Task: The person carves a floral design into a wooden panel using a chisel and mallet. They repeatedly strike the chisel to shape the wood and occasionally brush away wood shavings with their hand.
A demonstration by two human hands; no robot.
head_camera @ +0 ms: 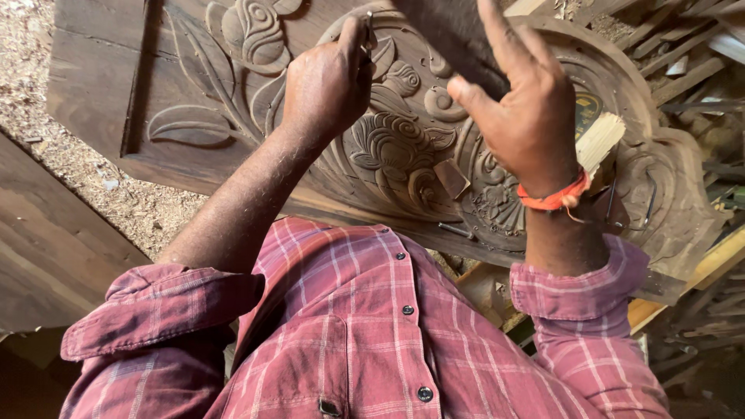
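Wood relief carving was under way: the left hand gripped a chisel against the floral panel while the right hand raised a dark mallet; the strike likely needed a square blow.

Pale wood shavings and sawdust are lying thick over the ground at the left. A plain dark wooden plank is lying just beside them at the lower left. A pale bundle of thin wooden slivers is resting at the right, with a small dark rectangular wooden block sitting nearby. A thin metal rod is lying below that block. Rough offcut sticks of wood are piling up at the upper right.
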